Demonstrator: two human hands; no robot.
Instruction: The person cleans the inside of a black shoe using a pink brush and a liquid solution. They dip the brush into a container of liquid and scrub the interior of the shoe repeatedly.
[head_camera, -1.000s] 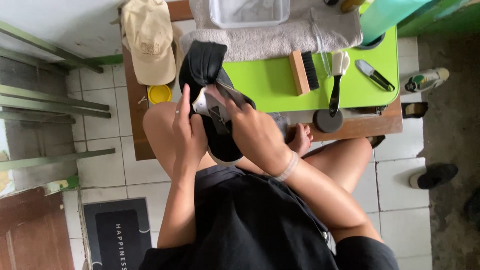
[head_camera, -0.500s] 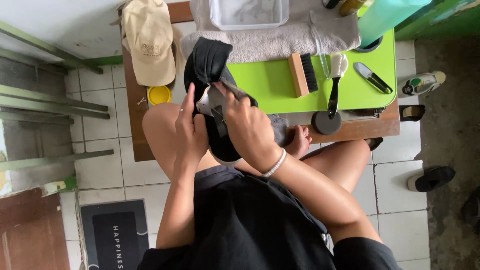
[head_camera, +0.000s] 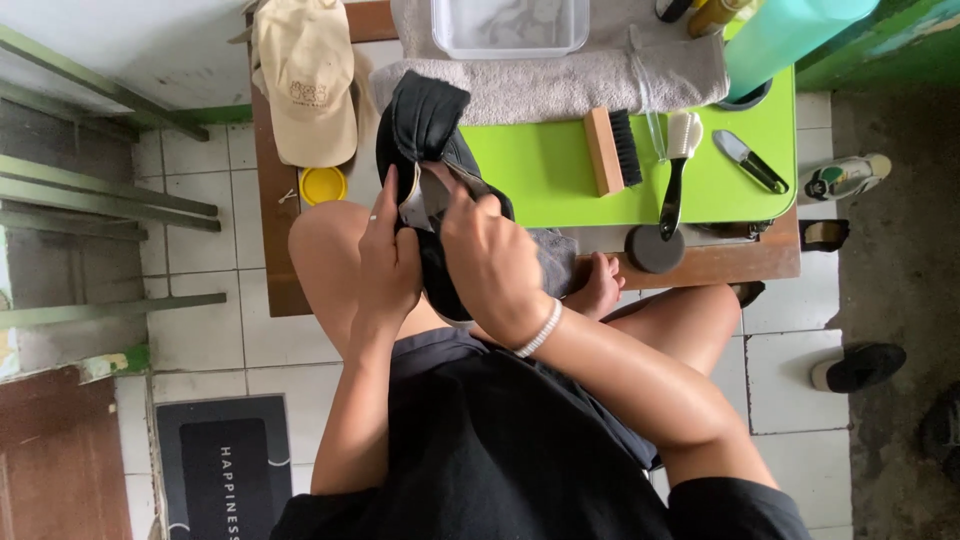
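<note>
Both hands, left (head_camera: 385, 262) and right (head_camera: 495, 262), grip a black shoe (head_camera: 425, 130) beside a wooden brush (head_camera: 612, 150) on the green mat (head_camera: 535, 175).

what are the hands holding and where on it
Both hands hold a black cap. The left hand grips its side edge near the pale inner band; the right hand pinches the inside band with its fingertips.

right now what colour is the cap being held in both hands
Black cap, with a pale inner band; the head view shows it best.
</note>
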